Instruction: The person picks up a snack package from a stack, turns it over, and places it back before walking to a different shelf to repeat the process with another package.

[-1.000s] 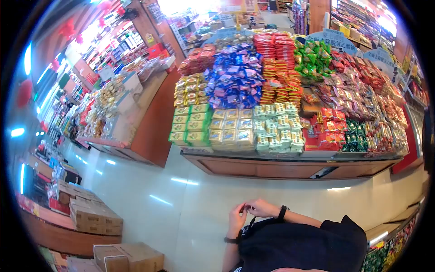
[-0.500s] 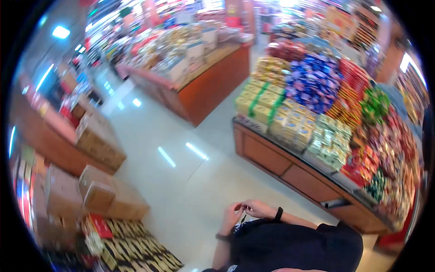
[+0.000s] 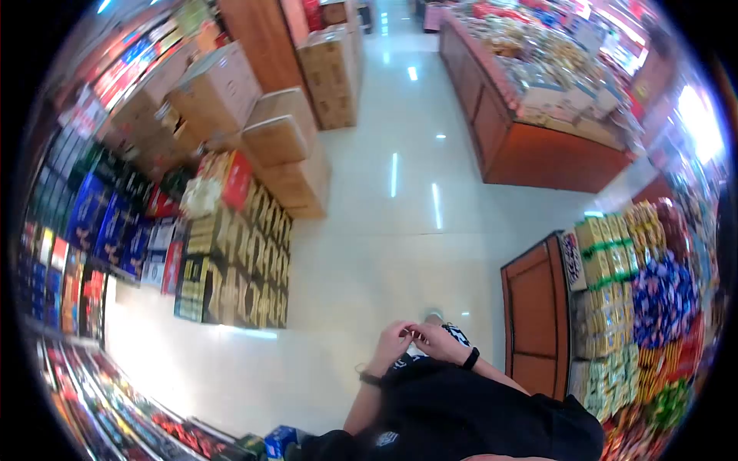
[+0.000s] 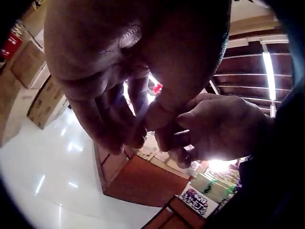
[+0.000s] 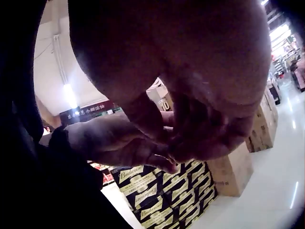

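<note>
In the head view, the left hand (image 3: 393,343) and right hand (image 3: 438,342) meet in front of the dark shirt (image 3: 477,419), with bent fingers and fingertips touching or nearly so. A dark band (image 3: 470,358) circles the right wrist, another (image 3: 371,378) the left. The left wrist view has the left hand (image 4: 119,67) large and dark, its fingers hanging loosely curled beside the right hand (image 4: 226,126). Fingers of the right hand (image 5: 181,76) curl loosely near the left hand (image 5: 114,138) in the right wrist view. No held object can be made out; shadow hides part of the fingertips.
Stacked black-and-gold cartons (image 3: 246,284) and cardboard boxes (image 3: 286,127) stand at left. A wooden counter (image 3: 538,315) with packaged goods is close on the right, another (image 3: 553,157) farther ahead. Pale floor (image 3: 377,253) runs between; shelves (image 3: 115,399) line the lower left.
The head view has swung left: the goods counter shifted from centre to the right edge, and the carton stack came into view. Both hands remain together in front of the body.
</note>
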`<state>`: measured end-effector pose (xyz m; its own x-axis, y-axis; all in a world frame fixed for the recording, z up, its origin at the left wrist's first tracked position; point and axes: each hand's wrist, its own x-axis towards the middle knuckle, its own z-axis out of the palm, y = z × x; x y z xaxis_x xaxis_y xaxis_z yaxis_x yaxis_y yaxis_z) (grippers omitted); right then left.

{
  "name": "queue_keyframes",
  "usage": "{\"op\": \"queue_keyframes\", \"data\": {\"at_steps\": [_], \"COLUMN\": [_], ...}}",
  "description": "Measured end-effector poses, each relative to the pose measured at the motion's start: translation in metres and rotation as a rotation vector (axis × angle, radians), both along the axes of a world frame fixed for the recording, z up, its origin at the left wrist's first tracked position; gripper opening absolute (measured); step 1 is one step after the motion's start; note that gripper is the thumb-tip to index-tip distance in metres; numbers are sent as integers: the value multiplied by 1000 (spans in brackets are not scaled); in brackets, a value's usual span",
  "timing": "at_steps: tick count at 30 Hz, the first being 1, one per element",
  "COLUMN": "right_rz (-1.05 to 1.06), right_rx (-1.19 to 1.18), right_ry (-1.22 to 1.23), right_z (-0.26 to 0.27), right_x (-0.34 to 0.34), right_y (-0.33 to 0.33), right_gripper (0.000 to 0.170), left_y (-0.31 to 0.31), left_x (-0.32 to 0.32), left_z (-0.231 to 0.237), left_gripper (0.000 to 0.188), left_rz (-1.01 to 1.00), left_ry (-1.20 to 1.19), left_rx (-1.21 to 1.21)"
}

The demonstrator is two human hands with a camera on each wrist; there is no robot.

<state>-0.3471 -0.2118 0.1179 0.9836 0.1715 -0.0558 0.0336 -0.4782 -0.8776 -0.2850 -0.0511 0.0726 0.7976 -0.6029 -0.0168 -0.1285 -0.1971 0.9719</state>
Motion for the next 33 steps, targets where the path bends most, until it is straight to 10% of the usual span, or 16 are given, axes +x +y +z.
{"op": "queue_keyframes", "data": {"at_steps": [33], "right_rz": [234], "right_rx": [-52], "right_ry": [-147], "right_z": [-34], "right_x": [337], "right_y": [-21], "right_gripper": [18], "left_y": [-4], "left_x": [280], "left_z": [10], "left_gripper": [19], "left_rz": [281], "left_ry": [13], "left_rx": [233]}}
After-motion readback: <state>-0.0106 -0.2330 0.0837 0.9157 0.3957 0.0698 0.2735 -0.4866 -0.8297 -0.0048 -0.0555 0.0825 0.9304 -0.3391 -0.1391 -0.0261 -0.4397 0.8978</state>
